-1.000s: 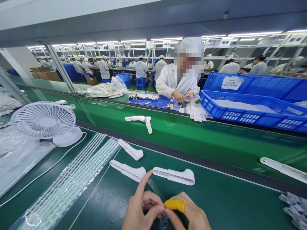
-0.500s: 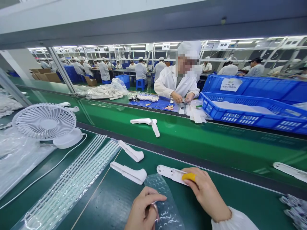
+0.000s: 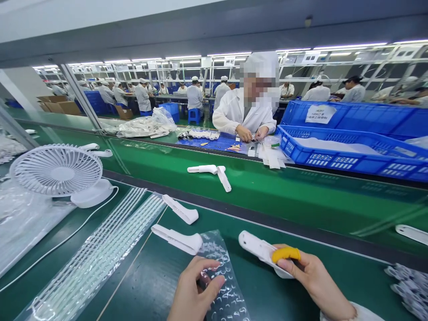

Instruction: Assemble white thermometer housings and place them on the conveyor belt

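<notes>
My right hand [image 3: 310,272], a yellow finger cot on one finger, is closed around a white plastic handle shell [image 3: 257,247] and holds it tilted above the green bench. My left hand [image 3: 197,285] hovers over a clear sheet [image 3: 230,281] dotted with small transparent curved pieces; its thumb and forefinger are curled but apart, and nothing shows between them. Left of the sheet lie two more white shells, the nearer shell [image 3: 179,238] by its top corner and the farther shell [image 3: 180,209] behind.
Beyond the bench edge, a green conveyor [image 3: 267,187] carries white parts [image 3: 214,171]. Strips in clear film [image 3: 110,240] and a white fan [image 3: 60,171] with its cable occupy the left. Small grey-white parts [image 3: 409,285] lie at right. Across the belt sit a co-worker [image 3: 247,111] and blue crates [image 3: 334,151].
My right hand has moved right, lifting and turning the shell. My left thumb and forefinger have spread apart over the sheet. Parts on the conveyor have shifted right.
</notes>
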`<state>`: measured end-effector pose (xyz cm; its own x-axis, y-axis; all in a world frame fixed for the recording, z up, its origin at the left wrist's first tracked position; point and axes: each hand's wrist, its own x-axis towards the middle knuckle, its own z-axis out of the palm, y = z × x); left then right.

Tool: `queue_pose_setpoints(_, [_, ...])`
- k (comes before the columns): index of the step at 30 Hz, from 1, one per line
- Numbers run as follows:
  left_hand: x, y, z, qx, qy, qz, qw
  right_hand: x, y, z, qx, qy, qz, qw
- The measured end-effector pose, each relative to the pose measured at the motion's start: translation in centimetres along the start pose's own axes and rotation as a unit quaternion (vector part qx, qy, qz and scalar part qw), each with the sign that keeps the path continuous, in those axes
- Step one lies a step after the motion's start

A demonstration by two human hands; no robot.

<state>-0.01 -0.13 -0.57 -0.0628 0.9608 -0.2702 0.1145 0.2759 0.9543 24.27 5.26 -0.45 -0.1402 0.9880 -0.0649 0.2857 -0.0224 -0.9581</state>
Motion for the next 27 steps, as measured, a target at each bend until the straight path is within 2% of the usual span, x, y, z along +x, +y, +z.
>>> queue_pose_setpoints(2, [0.0, -0.3, 0.0, -0.005, -0.024, 0.012, 1.0, -0.3, 0.0, -0.1, -0.019, -0.006, -0.02, 1.0])
queue_pose_setpoints(4, [0.0, -0.6, 0.0, -0.02, -0.065, 0.037, 0.997, -0.6, 0.1, 0.2, -0.074, -0.053, -0.077, 0.993])
queue_pose_setpoints(6, [-0.1, -0.8, 0.0, -0.041, -0.097, 0.07, 0.992, -0.7, 0.2, 0.7, -0.131, -0.104, -0.153, 0.974])
queue_pose_setpoints(8, [-0.2, -0.8, 0.0, -0.056, -0.106, 0.093, 0.988, -0.7, 0.2, 1.1, -0.173, -0.129, -0.212, 0.953])
queue_pose_setpoints(11, [-0.3, -0.6, 0.0, -0.046, -0.104, 0.1, 0.989, -0.8, -0.1, 1.5, -0.224, -0.112, -0.26, 0.932])
queue_pose_setpoints(14, [-0.4, -0.4, 0.0, -0.033, -0.103, 0.102, 0.989, -1.2, -0.6, 1.3, -0.283, -0.047, -0.295, 0.911])
queue_pose_setpoints(17, [-0.4, -0.1, -0.1, -0.03, -0.106, 0.101, 0.989, -1.7, -1.0, 0.9, -0.345, 0.014, -0.304, 0.888])
queue_pose_setpoints(21, [-0.5, 0.1, -0.1, -0.025, -0.104, 0.105, 0.989, -2.2, -1.2, 0.5, -0.402, 0.022, -0.297, 0.866])
queue_pose_setpoints(24, [-0.5, 0.1, -0.1, -0.022, -0.104, 0.108, 0.988, -2.2, -1.3, 0.4, -0.416, 0.032, -0.282, 0.864])
queue_pose_setpoints(27, [-0.5, 0.0, 0.0, -0.017, -0.105, 0.116, 0.988, -2.0, -1.3, 0.4, -0.404, 0.032, -0.261, 0.876])
